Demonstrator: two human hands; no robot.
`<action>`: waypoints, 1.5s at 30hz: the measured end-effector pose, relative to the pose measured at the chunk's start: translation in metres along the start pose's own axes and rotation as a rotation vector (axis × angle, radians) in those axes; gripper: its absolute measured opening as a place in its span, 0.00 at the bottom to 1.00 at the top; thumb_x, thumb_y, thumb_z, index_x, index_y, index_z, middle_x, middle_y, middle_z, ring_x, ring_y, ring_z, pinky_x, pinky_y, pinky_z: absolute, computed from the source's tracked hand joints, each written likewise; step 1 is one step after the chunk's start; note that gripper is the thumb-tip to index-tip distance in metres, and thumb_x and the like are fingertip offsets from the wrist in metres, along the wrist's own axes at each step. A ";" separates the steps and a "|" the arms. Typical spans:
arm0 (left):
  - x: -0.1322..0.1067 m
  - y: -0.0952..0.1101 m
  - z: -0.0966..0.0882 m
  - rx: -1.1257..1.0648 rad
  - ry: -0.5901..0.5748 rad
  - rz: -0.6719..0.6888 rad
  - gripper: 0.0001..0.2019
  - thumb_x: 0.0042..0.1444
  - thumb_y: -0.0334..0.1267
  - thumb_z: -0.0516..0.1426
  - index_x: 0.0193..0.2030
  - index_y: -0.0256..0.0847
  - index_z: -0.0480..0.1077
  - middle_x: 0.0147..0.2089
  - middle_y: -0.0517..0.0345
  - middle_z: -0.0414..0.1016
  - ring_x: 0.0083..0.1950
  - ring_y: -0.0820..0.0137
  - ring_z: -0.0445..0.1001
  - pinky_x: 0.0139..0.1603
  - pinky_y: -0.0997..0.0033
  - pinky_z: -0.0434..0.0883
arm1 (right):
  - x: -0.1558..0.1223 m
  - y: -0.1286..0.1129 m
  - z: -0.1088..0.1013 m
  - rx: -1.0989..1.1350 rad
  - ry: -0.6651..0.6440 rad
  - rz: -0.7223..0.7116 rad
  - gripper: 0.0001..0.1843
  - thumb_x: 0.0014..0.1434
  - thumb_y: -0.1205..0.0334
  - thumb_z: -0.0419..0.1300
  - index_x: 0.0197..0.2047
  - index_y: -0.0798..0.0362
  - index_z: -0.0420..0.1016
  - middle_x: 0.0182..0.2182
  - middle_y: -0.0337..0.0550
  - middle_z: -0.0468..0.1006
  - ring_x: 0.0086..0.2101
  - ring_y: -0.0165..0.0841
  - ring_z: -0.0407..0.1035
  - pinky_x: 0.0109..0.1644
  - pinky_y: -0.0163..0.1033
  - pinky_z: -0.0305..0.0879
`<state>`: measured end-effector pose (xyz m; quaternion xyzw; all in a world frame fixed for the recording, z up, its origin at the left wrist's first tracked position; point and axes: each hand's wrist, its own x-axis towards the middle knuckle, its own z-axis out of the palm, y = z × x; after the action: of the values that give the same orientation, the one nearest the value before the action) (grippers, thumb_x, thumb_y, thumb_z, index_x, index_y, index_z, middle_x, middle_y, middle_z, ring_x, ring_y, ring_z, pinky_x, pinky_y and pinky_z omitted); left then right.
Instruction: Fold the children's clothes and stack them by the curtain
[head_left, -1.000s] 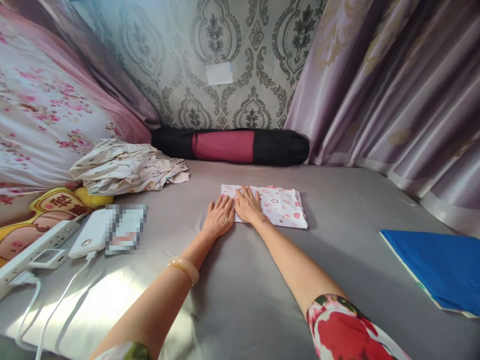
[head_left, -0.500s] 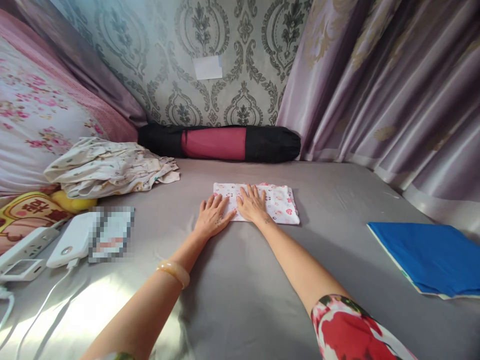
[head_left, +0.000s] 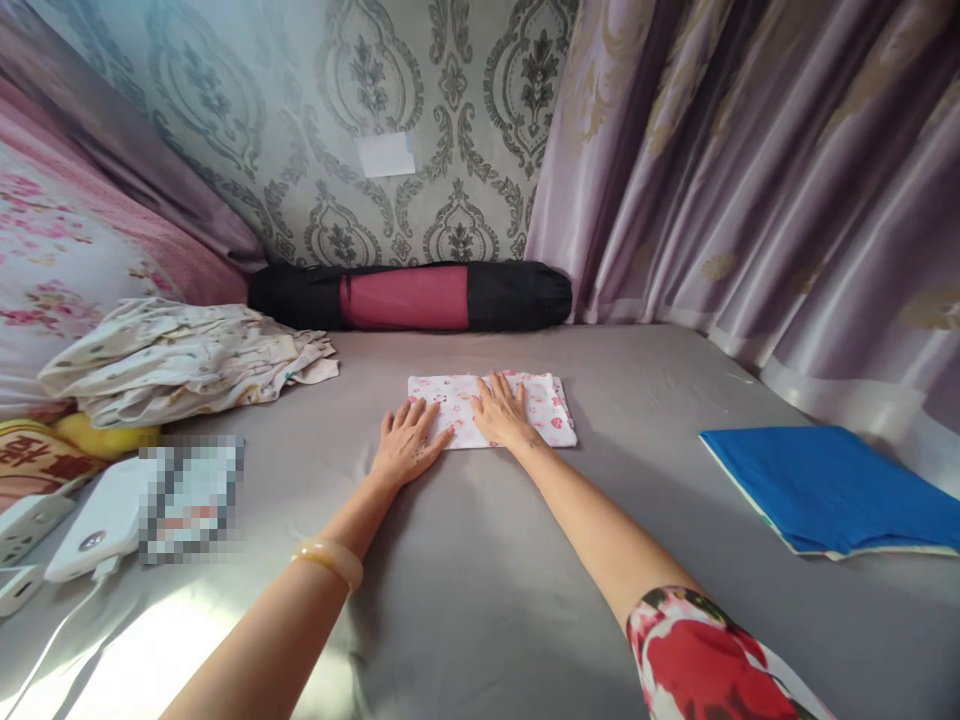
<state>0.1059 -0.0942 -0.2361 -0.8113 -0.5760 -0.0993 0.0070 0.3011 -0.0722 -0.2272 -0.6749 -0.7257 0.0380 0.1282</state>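
A white cloth with pink and red prints [head_left: 461, 425] lies folded into a flat rectangle on the grey bed sheet [head_left: 465, 560]. My left hand [head_left: 409, 440] rests at the cloth's near left corner, fingers spread, the palm partly on the sheet. Flat on the middle of the cloth is my right hand [head_left: 501, 410], its fingers apart. Neither hand grips anything. The cloth's underside and the part below my right palm are hidden.
To the right lies a folded blue cloth [head_left: 832, 485]. A black and dark pink roll bag [head_left: 405, 300] lies along the wall. On the left are a crumpled patterned cloth [head_left: 195, 360], a white power bank [head_left: 112, 520] with a cable, and a power strip [head_left: 34, 525].
The view has turned slightly to the right, so most things appear shifted left. My left hand has slid a little toward the cloth's left edge; my right hand remains flat on it.
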 end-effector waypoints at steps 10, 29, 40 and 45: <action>-0.001 0.001 -0.004 0.008 -0.011 0.006 0.32 0.64 0.60 0.40 0.69 0.47 0.55 0.71 0.50 0.56 0.72 0.56 0.50 0.68 0.49 0.49 | -0.005 0.021 0.008 -0.034 0.067 0.042 0.29 0.70 0.50 0.39 0.69 0.53 0.55 0.70 0.53 0.49 0.68 0.42 0.38 0.68 0.61 0.32; 0.001 -0.001 0.000 0.006 -0.043 -0.008 0.34 0.63 0.62 0.39 0.70 0.47 0.55 0.72 0.50 0.53 0.73 0.55 0.48 0.68 0.48 0.49 | -0.016 0.058 -0.012 -0.046 0.059 0.121 0.30 0.69 0.54 0.39 0.69 0.60 0.54 0.69 0.53 0.51 0.68 0.41 0.41 0.70 0.51 0.31; 0.001 0.001 -0.002 0.007 -0.058 -0.016 0.34 0.63 0.62 0.38 0.71 0.49 0.53 0.72 0.50 0.53 0.73 0.55 0.48 0.68 0.47 0.49 | -0.016 0.062 -0.005 -0.028 0.072 0.139 0.30 0.69 0.54 0.39 0.69 0.59 0.55 0.69 0.51 0.54 0.67 0.41 0.43 0.69 0.51 0.33; 0.001 -0.001 0.000 0.009 -0.061 -0.017 0.35 0.63 0.62 0.38 0.70 0.47 0.54 0.73 0.49 0.52 0.73 0.54 0.48 0.68 0.47 0.50 | -0.018 0.061 -0.011 -0.010 0.056 0.147 0.30 0.69 0.54 0.39 0.69 0.58 0.54 0.69 0.50 0.53 0.67 0.41 0.43 0.69 0.50 0.33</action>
<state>0.1054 -0.0928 -0.2356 -0.8090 -0.5834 -0.0722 -0.0078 0.3637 -0.0861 -0.2329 -0.7276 -0.6707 0.0248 0.1419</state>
